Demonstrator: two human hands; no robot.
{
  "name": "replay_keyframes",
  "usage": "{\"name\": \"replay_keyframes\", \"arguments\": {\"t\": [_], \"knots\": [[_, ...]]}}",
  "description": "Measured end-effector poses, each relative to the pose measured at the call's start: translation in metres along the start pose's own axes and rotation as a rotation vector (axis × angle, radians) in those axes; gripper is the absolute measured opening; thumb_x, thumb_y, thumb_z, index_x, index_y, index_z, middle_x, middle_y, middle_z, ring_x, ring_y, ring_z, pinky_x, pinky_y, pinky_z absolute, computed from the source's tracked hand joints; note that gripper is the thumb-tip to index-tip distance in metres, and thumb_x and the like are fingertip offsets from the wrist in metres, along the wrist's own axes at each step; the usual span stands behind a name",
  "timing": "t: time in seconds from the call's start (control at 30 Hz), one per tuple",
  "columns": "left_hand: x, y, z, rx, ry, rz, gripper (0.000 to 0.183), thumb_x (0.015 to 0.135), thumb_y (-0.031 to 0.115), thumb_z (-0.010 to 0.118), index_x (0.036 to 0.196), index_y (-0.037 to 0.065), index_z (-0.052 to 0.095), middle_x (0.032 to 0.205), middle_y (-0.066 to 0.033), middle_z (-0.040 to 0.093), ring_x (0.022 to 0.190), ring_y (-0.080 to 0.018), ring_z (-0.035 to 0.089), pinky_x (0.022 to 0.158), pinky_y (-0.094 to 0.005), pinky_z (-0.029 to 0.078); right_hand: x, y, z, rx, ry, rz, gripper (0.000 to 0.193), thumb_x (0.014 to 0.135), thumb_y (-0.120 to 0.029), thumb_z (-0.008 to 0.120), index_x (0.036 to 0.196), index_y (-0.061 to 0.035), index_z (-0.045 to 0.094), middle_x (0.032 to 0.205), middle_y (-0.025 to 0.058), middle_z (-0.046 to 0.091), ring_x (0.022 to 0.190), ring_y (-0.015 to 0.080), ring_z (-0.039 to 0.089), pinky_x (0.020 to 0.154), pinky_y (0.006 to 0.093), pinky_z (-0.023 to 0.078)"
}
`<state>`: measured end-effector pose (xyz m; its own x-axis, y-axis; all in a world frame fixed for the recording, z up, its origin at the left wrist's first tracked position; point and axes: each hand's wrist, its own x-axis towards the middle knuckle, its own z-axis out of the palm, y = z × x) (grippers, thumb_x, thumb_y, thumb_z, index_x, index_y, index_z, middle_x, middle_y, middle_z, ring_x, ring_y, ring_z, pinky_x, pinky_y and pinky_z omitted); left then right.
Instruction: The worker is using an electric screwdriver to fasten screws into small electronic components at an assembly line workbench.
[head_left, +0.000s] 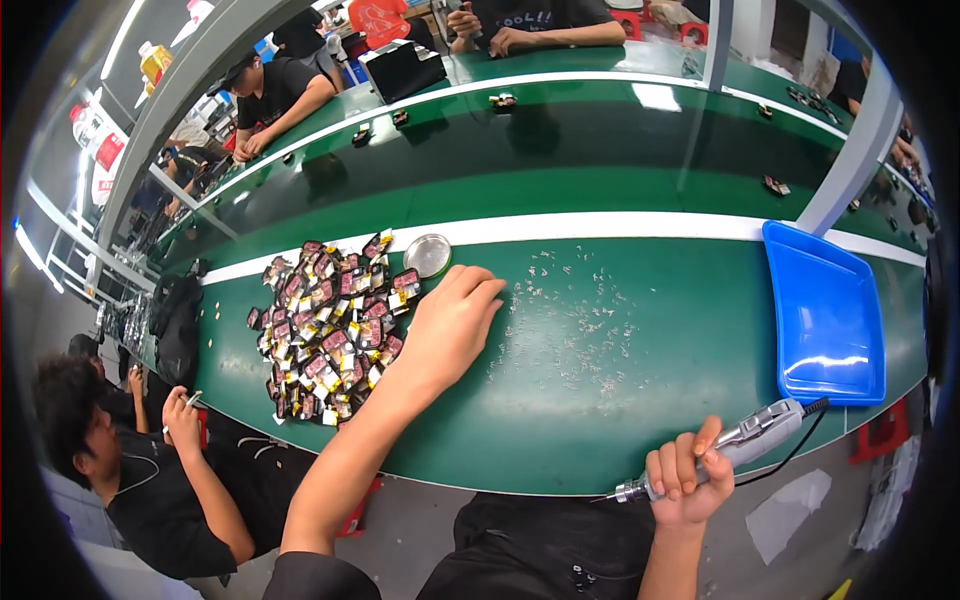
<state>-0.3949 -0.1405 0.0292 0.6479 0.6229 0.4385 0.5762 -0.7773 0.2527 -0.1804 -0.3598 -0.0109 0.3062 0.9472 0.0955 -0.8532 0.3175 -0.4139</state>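
My right hand (690,475) grips a grey electric screwdriver (750,435), its bit pointing left at the table's front edge and a black cord trailing from its back end. My left hand (455,325) reaches over the green table (480,440), fingers bent and drawn together at the near-left side of many scattered tiny screws (600,350). Whatever its fingertips may hold is too small to make out. Left of that hand lies a big heap of small black parts (330,335) with pinkish, white and yellow areas. A round shallow metal dish (428,255) sits just beyond the hand.
A blue plastic tray (825,380) stands at the right. Beyond a white rail, a dark green conveyor belt (560,130) carries several small parts. Grey metal posts (850,160) rise around the bench. Other people sit opposite, and one person (150,470) sits close on my left.
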Motion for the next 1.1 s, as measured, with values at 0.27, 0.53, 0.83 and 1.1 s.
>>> {"name": "replay_keyframes", "arguments": {"t": [0.27, 0.53, 0.83, 1.1], "knots": [[0.018, -0.006, 0.019, 0.159, -0.088, 0.070, 0.012, 0.078, 0.003, 0.065, 0.090, 0.000, 0.066, 0.088, -0.0087, 0.058, 0.083, -0.0261, 0.058, 0.071, -0.0363, 0.050, 0.000, -0.001, -0.003, 0.030, -0.033, 0.004, 0.007, 0.082, -0.012, 0.048, 0.084, -0.0050, 0.048, 0.048, 0.0023, 0.037, 0.041, 0.0144, 0.039, 0.046, 0.0318, 0.039], [0.026, -0.012, 0.022, 0.238, -0.083, 0.202, 0.006, 0.078, 0.001, 0.061, 0.082, 0.000, 0.058, 0.082, -0.0095, 0.054, 0.079, -0.0262, 0.056, 0.068, -0.0366, 0.050, 0.001, -0.002, -0.004, 0.047, -0.080, 0.012, 0.008, 0.087, -0.012, 0.049, 0.085, -0.0048, 0.046, 0.048, 0.0026, 0.038, 0.041, 0.0136, 0.039, 0.046, 0.0318, 0.040], [0.016, -0.007, 0.008, 0.026, -0.037, -0.046, 0.008, 0.080, 0.000, 0.061, 0.085, -0.002, 0.055, 0.076, -0.0134, 0.057, 0.068, -0.0286, 0.058, 0.063, -0.0354, 0.049, -0.002, -0.002, -0.002, 0.026, -0.055, -0.004, 0.008, 0.083, -0.012, 0.048, 0.084, -0.0049, 0.048, 0.049, 0.0018, 0.037, 0.040, 0.0134, 0.038, 0.045, 0.0306, 0.039], [-0.020, 0.011, -0.009, -0.244, 0.043, -0.138, 0.003, 0.084, -0.001, 0.060, 0.086, -0.002, 0.061, 0.073, -0.0101, 0.063, 0.062, -0.0176, 0.061, 0.058, -0.0289, 0.050, -0.002, -0.003, -0.001, -0.006, -0.069, -0.009, 0.008, 0.087, -0.013, 0.048, 0.085, -0.0058, 0.047, 0.048, 0.0010, 0.037, 0.040, 0.0120, 0.038, 0.045, 0.0300, 0.039]]}}
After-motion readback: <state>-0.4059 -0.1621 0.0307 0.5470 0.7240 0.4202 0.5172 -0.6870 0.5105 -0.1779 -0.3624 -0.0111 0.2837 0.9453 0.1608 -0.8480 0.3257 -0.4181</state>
